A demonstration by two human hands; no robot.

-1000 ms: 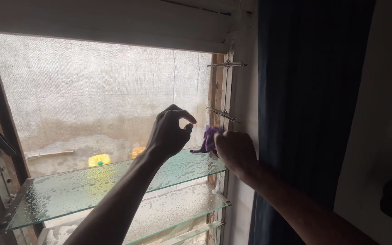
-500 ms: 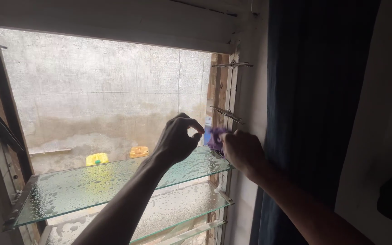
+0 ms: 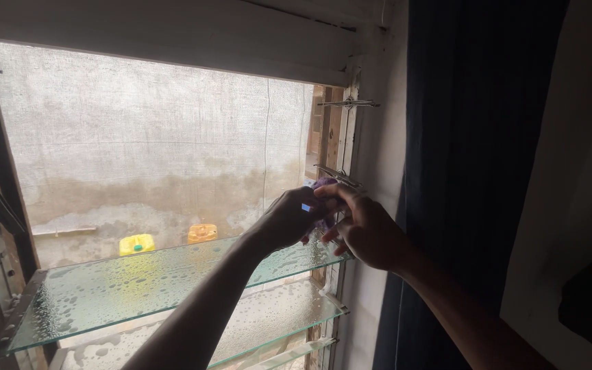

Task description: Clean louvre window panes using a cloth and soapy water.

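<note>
My left hand point(image 3: 289, 220) and my right hand point(image 3: 370, 231) meet at the right side of an open louvre window. A purple cloth point(image 3: 324, 184) is bunched between them, just under an empty metal slat clip point(image 3: 340, 177) on the frame. My right hand grips the cloth, and my left hand's curled fingers close on it from the left. Most of the cloth is hidden by the fingers. Both hands hover just above the right end of a wet, soapy glass slat point(image 3: 145, 281).
A second wet glass slat point(image 3: 268, 315) lies below the first. Another empty clip point(image 3: 348, 104) sits higher on the frame. A dark blue curtain point(image 3: 474, 171) hangs at the right. Outside stand two yellow jerrycans point(image 3: 136, 244) before a stained wall point(image 3: 138, 151).
My left hand has moved right and down from a pinch in the air onto the cloth. My right hand has lifted the cloth slightly toward the clip.
</note>
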